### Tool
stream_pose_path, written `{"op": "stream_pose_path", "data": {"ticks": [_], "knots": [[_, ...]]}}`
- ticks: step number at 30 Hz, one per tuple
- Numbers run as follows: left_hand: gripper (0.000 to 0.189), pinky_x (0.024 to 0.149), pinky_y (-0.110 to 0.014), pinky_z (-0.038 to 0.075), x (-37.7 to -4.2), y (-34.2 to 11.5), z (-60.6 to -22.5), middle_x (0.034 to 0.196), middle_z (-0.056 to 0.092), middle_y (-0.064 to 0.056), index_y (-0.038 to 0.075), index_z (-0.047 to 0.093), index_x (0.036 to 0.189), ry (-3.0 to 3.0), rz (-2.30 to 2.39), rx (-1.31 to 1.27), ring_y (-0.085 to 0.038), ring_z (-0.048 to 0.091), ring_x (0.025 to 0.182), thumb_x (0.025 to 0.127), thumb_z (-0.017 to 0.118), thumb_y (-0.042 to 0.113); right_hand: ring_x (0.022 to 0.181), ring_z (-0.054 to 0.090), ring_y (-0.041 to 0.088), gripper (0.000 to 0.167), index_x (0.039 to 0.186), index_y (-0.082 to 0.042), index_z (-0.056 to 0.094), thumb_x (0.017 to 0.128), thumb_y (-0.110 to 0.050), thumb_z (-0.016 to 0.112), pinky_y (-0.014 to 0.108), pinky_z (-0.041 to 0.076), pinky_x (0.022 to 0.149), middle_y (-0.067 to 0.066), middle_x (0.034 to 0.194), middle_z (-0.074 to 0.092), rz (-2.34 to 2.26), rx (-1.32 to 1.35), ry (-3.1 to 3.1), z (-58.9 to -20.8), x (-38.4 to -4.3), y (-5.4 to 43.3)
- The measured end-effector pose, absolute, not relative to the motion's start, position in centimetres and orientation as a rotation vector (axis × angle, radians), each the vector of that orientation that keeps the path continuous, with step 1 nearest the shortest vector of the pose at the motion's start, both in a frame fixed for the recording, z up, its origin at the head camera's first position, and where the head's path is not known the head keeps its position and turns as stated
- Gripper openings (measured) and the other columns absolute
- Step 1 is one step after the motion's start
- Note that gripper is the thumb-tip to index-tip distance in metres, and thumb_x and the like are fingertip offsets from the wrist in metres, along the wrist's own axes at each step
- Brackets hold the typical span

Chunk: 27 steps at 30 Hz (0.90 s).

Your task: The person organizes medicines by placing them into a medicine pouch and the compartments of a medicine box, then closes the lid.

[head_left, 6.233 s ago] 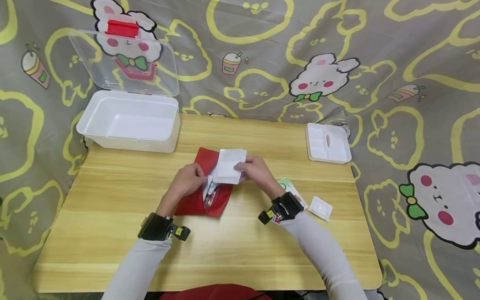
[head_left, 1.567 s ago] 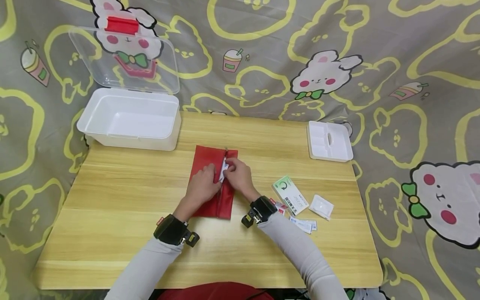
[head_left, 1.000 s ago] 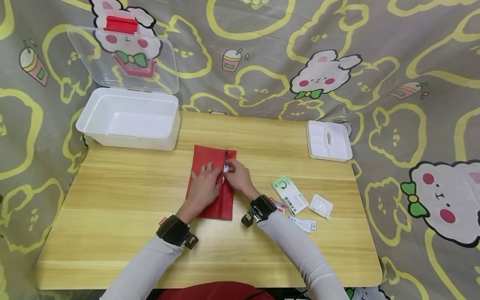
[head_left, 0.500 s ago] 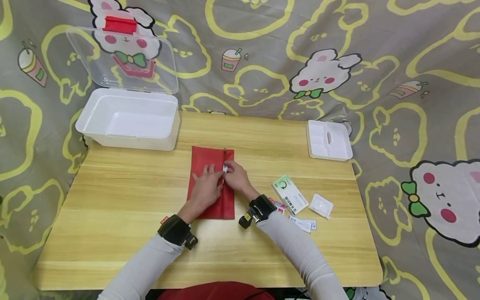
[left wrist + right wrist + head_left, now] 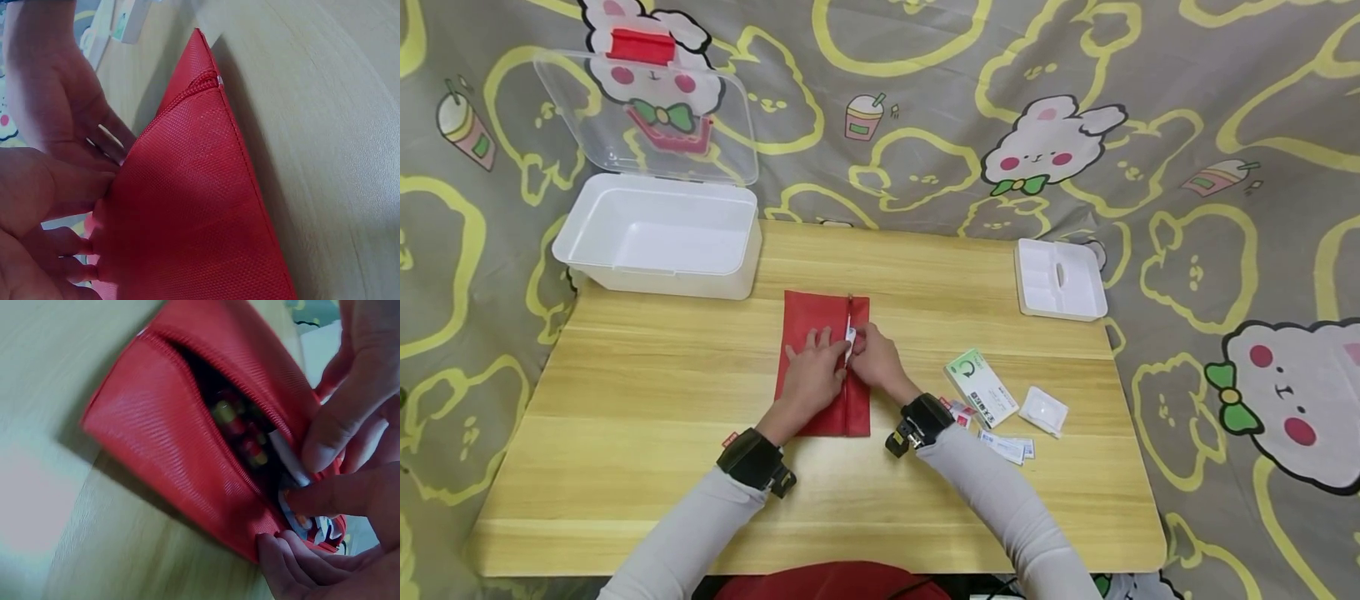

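A red zippered pouch (image 5: 812, 312) lies flat mid-table, its zipper partly undone along the right side. My left hand (image 5: 808, 379) rests on it with fingers spread, the thumb at the opening's edge. Thumb inside the opening, fingers against the outer side, my right hand (image 5: 877, 360) grips the pouch's right edge. Red and yellow capsules (image 5: 234, 422) show inside in the right wrist view, beside a small white packet with coloured print (image 5: 294, 522) under the right thumb. A white bit of the contents (image 5: 850, 336) peeks out between the hands. The left wrist view shows mainly the pouch's red fabric.
A green and white carton (image 5: 983, 390), a white square packet (image 5: 1043, 411), white and blue sachets (image 5: 1002, 448) and a red and white item (image 5: 960, 413) lie right. Behind stand a white box (image 5: 722, 285) with its clear lid raised and a white compartment tray (image 5: 1060, 281).
About six seconds ago the right hand held white packets over the gaping pouch; now they are out of that hand. Within the last second the hands stay at the zipper, the right shifting slightly.
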<state>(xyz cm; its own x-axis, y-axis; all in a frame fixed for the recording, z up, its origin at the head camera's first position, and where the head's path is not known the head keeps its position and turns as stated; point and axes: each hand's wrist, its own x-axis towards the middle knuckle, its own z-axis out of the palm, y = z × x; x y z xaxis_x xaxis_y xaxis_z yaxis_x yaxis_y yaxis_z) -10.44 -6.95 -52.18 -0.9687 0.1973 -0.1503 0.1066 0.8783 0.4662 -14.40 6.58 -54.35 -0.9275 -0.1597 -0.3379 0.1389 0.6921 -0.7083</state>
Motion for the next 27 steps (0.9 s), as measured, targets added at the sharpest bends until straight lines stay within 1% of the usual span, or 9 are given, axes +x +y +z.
{"op": "stream_pose_path", "data": {"ticks": [4, 8, 12, 14, 17, 21, 24, 27], "knots": [[0.052, 0.104, -0.081, 0.027, -10.4, -7.12, -52.1, 0.148, 0.05, -0.025, 0.011, 0.063, 0.138, 2.854, 0.714, 0.238, -0.045, 0.042, 0.139, 0.088, 0.077, 0.015, 0.071, 0.054, 0.018, 0.043, 0.126, 0.002, 0.053, 0.086, -0.001, 0.069, 0.025, 0.043, 0.058, 0.008, 0.085, 0.057, -1.03, -0.061, 2.54, -54.51, -14.38, 6.45], [0.049, 0.103, -0.081, 0.028, -10.34, -7.23, -52.07, 0.147, 0.051, -0.024, 0.012, 0.064, 0.137, 2.864, 0.715, 0.251, -0.045, 0.043, 0.139, 0.09, 0.075, 0.015, 0.074, 0.054, 0.02, 0.037, 0.115, 0.001, 0.054, 0.083, 0.0, 0.074, 0.028, 0.045, 0.061, 0.008, 0.086, 0.056, -0.967, -0.122, 2.571, -54.62, -14.43, 6.31], [0.047, 0.103, -0.081, 0.029, -10.36, -7.26, -52.09, 0.146, 0.052, -0.023, 0.013, 0.064, 0.137, 2.87, 0.701, 0.259, -0.044, 0.045, 0.137, 0.091, 0.074, 0.017, 0.083, 0.056, 0.022, 0.038, 0.113, 0.001, 0.054, 0.081, -0.002, 0.076, 0.031, 0.049, 0.07, 0.011, 0.093, 0.06, -0.842, -0.205, 2.633, -54.73, -14.61, 6.13], [0.047, 0.103, -0.081, 0.03, -10.4, -7.26, -52.12, 0.145, 0.052, -0.023, 0.014, 0.064, 0.137, 2.869, 0.688, 0.257, -0.043, 0.046, 0.136, 0.092, 0.074, 0.017, 0.084, 0.057, 0.023, 0.038, 0.112, 0.001, 0.054, 0.081, -0.003, 0.076, 0.033, 0.051, 0.072, 0.013, 0.095, 0.062, -0.796, -0.225, 2.656, -54.75, -14.75, 6.08], [0.051, 0.104, -0.08, 0.03, -10.49, -7.24, -52.16, 0.147, 0.051, -0.023, 0.015, 0.061, 0.141, 2.86, 0.668, 0.248, -0.042, 0.046, 0.136, 0.091, 0.073, 0.015, 0.085, 0.059, 0.025, 0.037, 0.109, 0.0, 0.054, 0.08, -0.004, 0.076, 0.035, 0.052, 0.072, 0.014, 0.094, 0.063, -0.758, -0.215, 2.668, -54.7, -14.99, 6.04], [0.061, 0.104, -0.08, 0.03, -10.56, -7.27, -52.18, 0.151, 0.048, -0.024, 0.015, 0.053, 0.148, 2.842, 0.66, 0.23, -0.044, 0.043, 0.14, 0.09, 0.074, 0.014, 0.088, 0.06, 0.026, 0.037, 0.109, 0.0, 0.054, 0.08, -0.007, 0.076, 0.035, 0.052, 0.074, 0.015, 0.095, 0.064, -0.711, -0.201, 2.663, -54.52, -15.24, 5.96], [0.062, 0.104, -0.08, 0.03, -10.55, -7.34, -52.15, 0.152, 0.047, -0.024, 0.014, 0.052, 0.148, 2.836, 0.663, 0.232, -0.045, 0.041, 0.142, 0.09, 0.073, 0.015, 0.087, 0.06, 0.026, 0.036, 0.111, 0.0, 0.054, 0.083, -0.01, 0.075, 0.033, 0.051, 0.072, 0.015, 0.096, 0.065, -0.674, -0.195, 2.658, -54.36, -15.25, 5.9], [0.058, 0.104, -0.08, 0.03, -10.52, -7.43, -52.1, 0.152, 0.047, -0.024, 0.013, 0.055, 0.146, 2.839, 0.664, 0.238, -0.044, 0.041, 0.141, 0.09, 0.073, 0.015, 0.081, 0.06, 0.024, 0.032, 0.111, 0.0, 0.058, 0.085, -0.012, 0.072, 0.03, 0.048, 0.065, 0.014, 0.092, 0.065, -0.661, -0.203, 2.65, -54.17, -15.13, 5.85]]}}
